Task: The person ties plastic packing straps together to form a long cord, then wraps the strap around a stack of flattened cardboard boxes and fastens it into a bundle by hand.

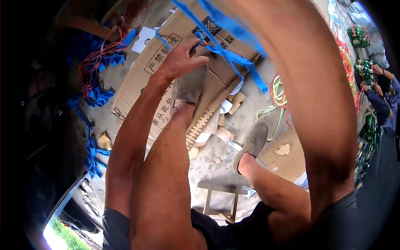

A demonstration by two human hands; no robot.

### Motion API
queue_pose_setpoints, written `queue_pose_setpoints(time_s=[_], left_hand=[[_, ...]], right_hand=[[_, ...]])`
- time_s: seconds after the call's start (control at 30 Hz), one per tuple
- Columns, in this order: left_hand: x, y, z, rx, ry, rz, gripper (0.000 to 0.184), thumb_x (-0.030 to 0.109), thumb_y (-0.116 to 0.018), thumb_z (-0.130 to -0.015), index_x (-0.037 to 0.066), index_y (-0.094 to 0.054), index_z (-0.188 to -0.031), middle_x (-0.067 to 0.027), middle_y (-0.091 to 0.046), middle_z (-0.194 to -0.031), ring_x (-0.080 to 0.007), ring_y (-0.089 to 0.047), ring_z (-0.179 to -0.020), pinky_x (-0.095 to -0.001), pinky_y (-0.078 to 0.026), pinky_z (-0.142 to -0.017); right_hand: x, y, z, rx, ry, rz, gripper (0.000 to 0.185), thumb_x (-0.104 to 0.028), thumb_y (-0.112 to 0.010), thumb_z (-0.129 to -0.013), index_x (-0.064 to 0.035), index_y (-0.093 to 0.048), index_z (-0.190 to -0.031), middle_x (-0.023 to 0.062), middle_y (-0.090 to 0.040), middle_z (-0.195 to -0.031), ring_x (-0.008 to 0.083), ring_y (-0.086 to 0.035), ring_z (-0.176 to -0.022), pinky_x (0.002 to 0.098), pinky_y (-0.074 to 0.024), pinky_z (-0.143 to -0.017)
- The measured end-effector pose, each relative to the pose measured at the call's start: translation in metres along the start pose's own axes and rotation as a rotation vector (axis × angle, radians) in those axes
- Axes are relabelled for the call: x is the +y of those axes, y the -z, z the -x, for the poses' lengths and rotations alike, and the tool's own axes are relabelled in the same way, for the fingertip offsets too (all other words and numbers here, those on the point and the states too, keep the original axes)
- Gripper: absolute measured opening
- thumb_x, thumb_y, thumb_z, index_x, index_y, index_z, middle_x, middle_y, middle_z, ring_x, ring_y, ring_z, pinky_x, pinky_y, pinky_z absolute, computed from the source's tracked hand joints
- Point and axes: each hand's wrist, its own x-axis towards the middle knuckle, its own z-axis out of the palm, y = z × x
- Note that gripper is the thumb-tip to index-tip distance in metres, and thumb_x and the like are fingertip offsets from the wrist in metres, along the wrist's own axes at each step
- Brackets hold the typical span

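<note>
My left hand (181,60) is over a flattened cardboard stack (139,89) printed with large black characters. Its fingers are curled around a thin loop of blue strap (255,74), with the thumb stretched out to the side. The strap crosses the cardboard and its loose tail hangs past the right edge. Another stretch of blue runs up toward the top of the picture, blurred. My right forearm (312,79) reaches up and out of the frame, so my right hand is hidden. My left shoe (189,83) presses on the cardboard.
Tangled blue and red straps (100,62) lie at the left. Beside my right shoe (253,141) are cardboard scraps (285,154) and a pale-green cord coil (278,93). A small wooden stool (221,187) is beneath me. Another person's hands (377,81) hold green bundles (364,68) at the right.
</note>
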Motion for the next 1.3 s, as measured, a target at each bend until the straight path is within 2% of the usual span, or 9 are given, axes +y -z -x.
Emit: queue_pose_setpoints(time_s=[0.3, 0.43, 0.5, 0.53, 0.73, 0.9, 1.0, 1.17, 1.3], left_hand=[[-0.008, -0.034, 0.009, 0.084, -0.024, 0.558, 0.040, 0.039, -0.069, -0.100, 0.006, -0.070, -0.122, -0.0065, -0.070, -0.108, -0.0178, -0.064, -0.101, -0.0357, -0.050, -0.094], [-0.018, -0.031, 0.000, 0.052, -0.018, 0.429, 0.038, 0.039, -0.053, -0.111, 0.008, -0.074, -0.109, -0.0017, -0.068, -0.097, -0.0122, -0.060, -0.097, -0.0308, -0.048, -0.087], [-0.019, -0.026, 0.001, 0.044, -0.073, 0.332, 0.041, 0.042, -0.050, -0.112, 0.009, -0.074, -0.110, -0.0013, -0.068, -0.096, -0.0103, -0.059, -0.096, -0.0276, -0.047, -0.085], [-0.020, -0.027, 0.001, 0.055, -0.064, 0.338, 0.042, 0.043, -0.050, -0.112, 0.009, -0.075, -0.112, -0.0013, -0.068, -0.097, -0.0098, -0.059, -0.095, -0.0256, -0.047, -0.083], [-0.037, -0.032, -0.004, 0.075, -0.229, 0.388, 0.043, 0.045, -0.051, -0.111, 0.010, -0.076, -0.111, -0.0019, -0.071, -0.100, -0.0126, -0.060, -0.095, -0.0305, -0.051, -0.086], [-0.070, -0.046, -0.001, 0.301, -0.399, 0.147, 0.024, 0.016, -0.059, -0.106, 0.003, -0.064, -0.125, -0.0070, -0.069, -0.111, -0.0147, -0.062, -0.098, -0.0331, -0.054, -0.080], [-0.041, -0.030, -0.004, 0.119, -0.138, 0.387, 0.034, 0.031, -0.056, -0.110, 0.002, -0.072, -0.114, -0.0077, -0.072, -0.089, -0.0148, -0.061, -0.086, -0.0329, -0.053, -0.082], [-0.024, -0.023, 0.003, 0.111, -0.122, 0.318, 0.042, 0.041, -0.056, -0.109, 0.002, -0.071, -0.114, -0.0062, -0.071, -0.090, -0.0140, -0.058, -0.082, -0.0339, -0.051, -0.077], [-0.021, -0.011, 0.003, 0.039, -0.041, 0.230, 0.047, 0.048, -0.054, -0.109, 0.005, -0.073, -0.115, -0.0027, -0.067, -0.089, -0.0124, -0.057, -0.082, -0.0296, -0.049, -0.075]], right_hand=[[0.027, -0.055, 0.033, -0.137, 0.135, 0.224, 0.020, -0.022, -0.068, -0.075, -0.0176, -0.081, -0.090, 0.0100, -0.078, -0.095, 0.0302, -0.075, -0.095, 0.0443, -0.0618, -0.080], [-0.002, -0.053, 0.084, -0.520, 0.099, 0.331, 0.024, -0.021, -0.065, -0.084, -0.0103, -0.076, -0.103, 0.0154, -0.077, -0.098, 0.0374, -0.073, -0.099, 0.0498, -0.0605, -0.083], [-0.013, -0.055, 0.112, -0.814, 0.130, 0.589, 0.031, -0.026, -0.071, -0.091, -0.0162, -0.075, -0.121, 0.0079, -0.074, -0.123, 0.0315, -0.068, -0.120, 0.0578, -0.0517, -0.097], [-0.035, -0.029, 0.120, -0.943, 0.208, 0.766, 0.021, -0.020, -0.072, -0.088, -0.0090, -0.075, -0.106, 0.0094, -0.075, -0.107, 0.0235, -0.071, -0.096, 0.0409, -0.0494, -0.076], [-0.005, -0.006, 0.145, -0.624, 0.150, 0.612, 0.016, -0.010, -0.070, -0.086, -0.0058, -0.075, -0.100, 0.0115, -0.072, -0.098, 0.0279, -0.072, -0.090, 0.0460, -0.0542, -0.072], [0.091, 0.074, 0.160, -0.119, 0.055, 0.536, 0.026, 0.002, -0.062, -0.083, -0.0065, -0.071, -0.105, 0.0152, -0.071, -0.100, 0.0357, -0.071, -0.098, 0.0468, -0.0581, -0.081], [0.143, 0.116, 0.172, -0.223, 0.048, 0.610, 0.025, 0.000, -0.063, -0.079, -0.0059, -0.069, -0.102, 0.0161, -0.070, -0.099, 0.0401, -0.065, -0.104, 0.0499, -0.0526, -0.089], [0.176, 0.147, 0.184, -0.430, 0.059, 0.762, 0.020, -0.001, -0.060, -0.083, -0.0059, -0.067, -0.100, 0.0188, -0.067, -0.098, 0.0426, -0.062, -0.103, 0.0526, -0.0503, -0.087], [0.169, 0.166, 0.185, -0.409, -0.063, 0.668, 0.015, -0.004, -0.059, -0.089, -0.0034, -0.067, -0.102, 0.0211, -0.067, -0.085, 0.0427, -0.065, -0.082, 0.0490, -0.0511, -0.072]])
